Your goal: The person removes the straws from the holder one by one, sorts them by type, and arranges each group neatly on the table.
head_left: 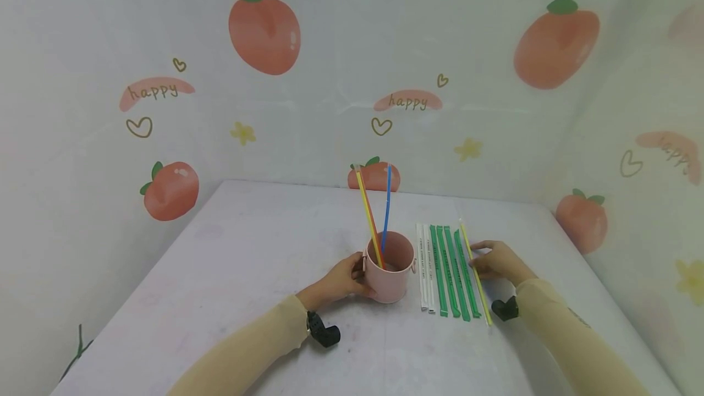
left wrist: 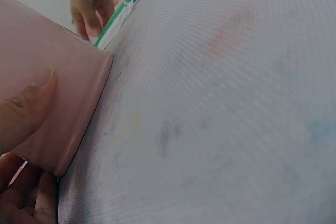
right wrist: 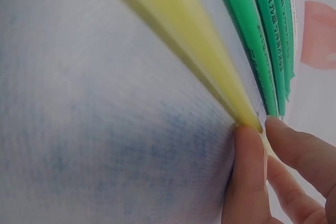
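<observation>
My left hand grips the side of a small pink bucket that stands upright on the table. In the left wrist view its thumb presses on the bucket's wall, with the other fingers curled about the far side. A yellow straw, a red straw and a blue straw lean inside the bucket. To the right, my right hand pinches another yellow straw, which lies on the table in a clear sleeve. The right wrist view shows thumb and fingertips on either side of that straw.
Several green-wrapped straws and white-wrapped straws lie in a row between the bucket and my right hand. The table has a pale cover. Behind it hangs a white curtain printed with fruit.
</observation>
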`<state>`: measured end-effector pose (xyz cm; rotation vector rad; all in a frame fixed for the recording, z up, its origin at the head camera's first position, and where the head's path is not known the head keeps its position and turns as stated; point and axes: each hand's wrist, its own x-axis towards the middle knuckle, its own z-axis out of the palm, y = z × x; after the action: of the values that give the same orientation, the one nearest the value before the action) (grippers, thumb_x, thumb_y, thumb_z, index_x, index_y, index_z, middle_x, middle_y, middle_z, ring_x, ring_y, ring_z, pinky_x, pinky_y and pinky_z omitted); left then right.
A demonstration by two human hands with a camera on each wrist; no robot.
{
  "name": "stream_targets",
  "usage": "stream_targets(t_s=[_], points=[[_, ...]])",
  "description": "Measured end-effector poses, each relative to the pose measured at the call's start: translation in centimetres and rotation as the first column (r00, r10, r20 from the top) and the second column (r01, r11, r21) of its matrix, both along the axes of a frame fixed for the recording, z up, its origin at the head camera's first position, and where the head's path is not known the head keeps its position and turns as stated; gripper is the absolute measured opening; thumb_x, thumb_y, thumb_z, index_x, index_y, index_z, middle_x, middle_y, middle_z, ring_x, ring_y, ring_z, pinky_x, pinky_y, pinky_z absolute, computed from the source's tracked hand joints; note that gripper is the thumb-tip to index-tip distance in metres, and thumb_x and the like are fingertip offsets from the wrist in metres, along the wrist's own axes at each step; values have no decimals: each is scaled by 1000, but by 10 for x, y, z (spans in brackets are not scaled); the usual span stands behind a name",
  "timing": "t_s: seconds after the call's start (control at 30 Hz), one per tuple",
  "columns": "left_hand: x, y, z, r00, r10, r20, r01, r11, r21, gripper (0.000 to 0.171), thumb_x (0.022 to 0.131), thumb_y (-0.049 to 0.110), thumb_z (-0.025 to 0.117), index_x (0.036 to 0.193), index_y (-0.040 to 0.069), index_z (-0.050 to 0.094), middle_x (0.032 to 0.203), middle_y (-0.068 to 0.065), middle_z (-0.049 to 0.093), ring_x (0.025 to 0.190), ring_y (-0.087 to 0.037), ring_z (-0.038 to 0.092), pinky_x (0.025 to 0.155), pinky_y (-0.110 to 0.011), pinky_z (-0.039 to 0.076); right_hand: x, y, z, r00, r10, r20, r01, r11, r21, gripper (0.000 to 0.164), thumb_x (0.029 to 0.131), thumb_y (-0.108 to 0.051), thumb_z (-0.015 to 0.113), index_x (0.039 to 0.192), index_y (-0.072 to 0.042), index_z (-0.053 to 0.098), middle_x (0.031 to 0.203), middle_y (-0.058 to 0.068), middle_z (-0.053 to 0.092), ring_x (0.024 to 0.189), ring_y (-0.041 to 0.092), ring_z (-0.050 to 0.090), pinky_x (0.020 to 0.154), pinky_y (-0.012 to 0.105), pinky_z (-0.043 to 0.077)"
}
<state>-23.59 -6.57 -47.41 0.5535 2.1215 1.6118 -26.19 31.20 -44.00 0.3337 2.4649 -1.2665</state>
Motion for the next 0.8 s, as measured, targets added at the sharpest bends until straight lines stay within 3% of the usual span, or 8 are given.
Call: stream_targets(t_s=[0.53, 0.8], points=[[0, -1, -1, 1000, -17, -18, 18, 999, 28, 88, 77, 1, 79, 149, 0, 28, 151, -17, 39, 139, -35, 39, 113, -43, 37, 0, 4, -2, 1000, -13, -3, 12, 999, -39, 60, 87, -1, 66, 139, 10, 38, 93, 14, 66, 72, 14, 64, 69, 30, 61], [0, 0, -2, 1000, -15, -18, 16, 1000, 24, 89, 77, 2, 79, 149, 0, 27, 151, -17, 39, 139, -35, 39, 114, -43, 37, -1, 4, 16, 999, 17, -36, -19, 999, -44, 62, 89, -4, 65, 142, 8, 35, 120, 30, 57, 84, 18, 67, 78, 36, 61]])
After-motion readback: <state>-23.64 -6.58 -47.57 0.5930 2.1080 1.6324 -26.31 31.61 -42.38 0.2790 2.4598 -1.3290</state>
